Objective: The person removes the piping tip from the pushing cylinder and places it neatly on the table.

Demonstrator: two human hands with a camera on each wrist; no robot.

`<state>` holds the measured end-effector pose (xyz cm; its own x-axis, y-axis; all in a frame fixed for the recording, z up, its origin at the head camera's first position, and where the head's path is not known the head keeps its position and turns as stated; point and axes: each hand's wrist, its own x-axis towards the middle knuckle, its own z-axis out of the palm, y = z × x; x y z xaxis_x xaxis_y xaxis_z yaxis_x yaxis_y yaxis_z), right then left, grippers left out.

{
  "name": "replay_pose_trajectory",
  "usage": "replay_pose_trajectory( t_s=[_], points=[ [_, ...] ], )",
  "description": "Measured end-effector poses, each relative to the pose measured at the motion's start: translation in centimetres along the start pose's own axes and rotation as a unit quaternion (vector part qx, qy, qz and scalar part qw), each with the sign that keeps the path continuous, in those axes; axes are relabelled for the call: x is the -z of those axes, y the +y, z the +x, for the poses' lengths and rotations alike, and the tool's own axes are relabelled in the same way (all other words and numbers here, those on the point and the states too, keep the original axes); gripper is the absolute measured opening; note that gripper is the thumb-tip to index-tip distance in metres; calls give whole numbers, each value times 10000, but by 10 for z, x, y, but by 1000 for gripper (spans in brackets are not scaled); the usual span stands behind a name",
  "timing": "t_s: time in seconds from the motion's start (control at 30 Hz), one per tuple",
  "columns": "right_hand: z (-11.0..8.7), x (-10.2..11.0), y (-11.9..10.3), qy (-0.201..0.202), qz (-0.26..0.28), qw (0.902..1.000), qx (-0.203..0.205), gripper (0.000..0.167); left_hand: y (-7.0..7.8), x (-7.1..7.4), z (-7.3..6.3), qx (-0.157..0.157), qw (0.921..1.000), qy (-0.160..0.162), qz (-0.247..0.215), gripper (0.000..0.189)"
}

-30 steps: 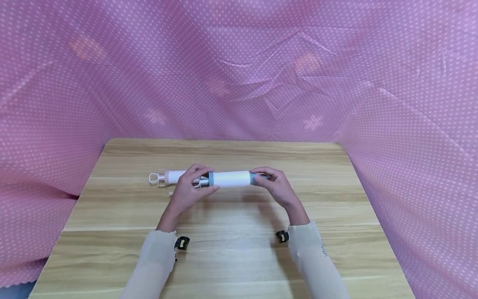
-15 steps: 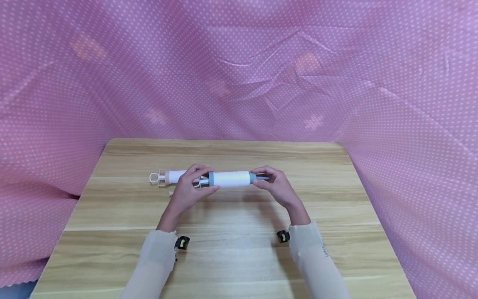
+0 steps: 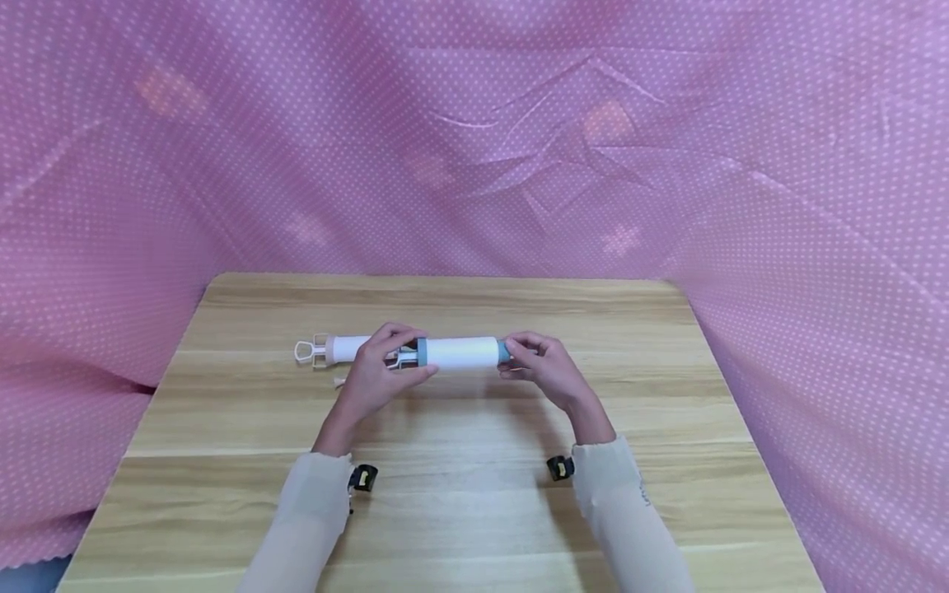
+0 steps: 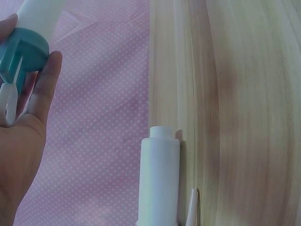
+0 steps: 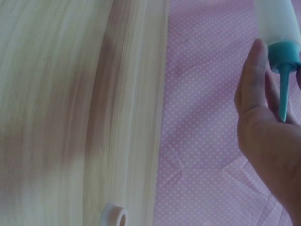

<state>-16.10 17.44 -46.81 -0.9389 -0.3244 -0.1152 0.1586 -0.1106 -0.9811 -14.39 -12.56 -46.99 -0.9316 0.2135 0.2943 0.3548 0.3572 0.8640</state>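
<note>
A large plunger syringe with a white barrel (image 3: pixel 463 352) lies level between the two hands, raised over the table. My left hand (image 3: pixel 365 385) grips its teal collar (image 4: pixel 33 44) between fingers and thumb, with the white plunger handle (image 4: pixel 8 103) by the palm. At the other end my right hand (image 3: pixel 556 380) holds the teal nozzle cap (image 5: pixel 283 55) in its fingers. The slim teal nozzle (image 5: pixel 283 92) points back toward the right palm. Part of the cap is hidden by the right fingers in the head view.
A second white syringe barrel (image 4: pixel 160 179), with a white loop handle (image 3: pixel 305 352), lies on the wooden table (image 3: pixel 474 511) behind the left hand. Close by is a slim white nozzle (image 4: pixel 192 207). A small white ring-shaped piece (image 5: pixel 112 214) lies on the right. Pink dotted cloth (image 3: pixel 474 165) surrounds the table.
My right fingers have shifted around the teal cap, and the nozzle that showed half a second ago is covered in the head view. My left hand keeps the same grip.
</note>
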Motion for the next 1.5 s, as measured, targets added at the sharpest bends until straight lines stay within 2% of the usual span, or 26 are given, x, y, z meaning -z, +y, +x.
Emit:
replay_pose_trajectory(
  t_s=[0.2, 0.4, 0.53, 0.7, 0.97, 1.5],
  points=[
    [-2, 1, 0, -128, -330, 9992, 193, 27, -2, -1, 1, 23, 10000, -25, 89, 53],
    [-4, 0, -2, -67, -532, 9972, 514, 35, -3, -2, 0, 161, 9998, -34, 113, 52],
    [-4, 2, 0, 37, -462, 9972, 580, 35, -1, -1, -1, 289, 9996, -13, 60, 53],
    [-5, 4, 0, 68, -124, 9981, 596, 36, -2, 1, 1, 451, 9990, -19, -70, 55],
    [-6, 3, 1, 253, 322, 9977, 536, 35, -11, 0, 4, 641, 9979, 7, -33, 56],
    [-9, 2, 5, 259, 397, 9976, 506, 36, -44, -17, 14, 1066, 9940, -164, 165, 63]
  ],
)
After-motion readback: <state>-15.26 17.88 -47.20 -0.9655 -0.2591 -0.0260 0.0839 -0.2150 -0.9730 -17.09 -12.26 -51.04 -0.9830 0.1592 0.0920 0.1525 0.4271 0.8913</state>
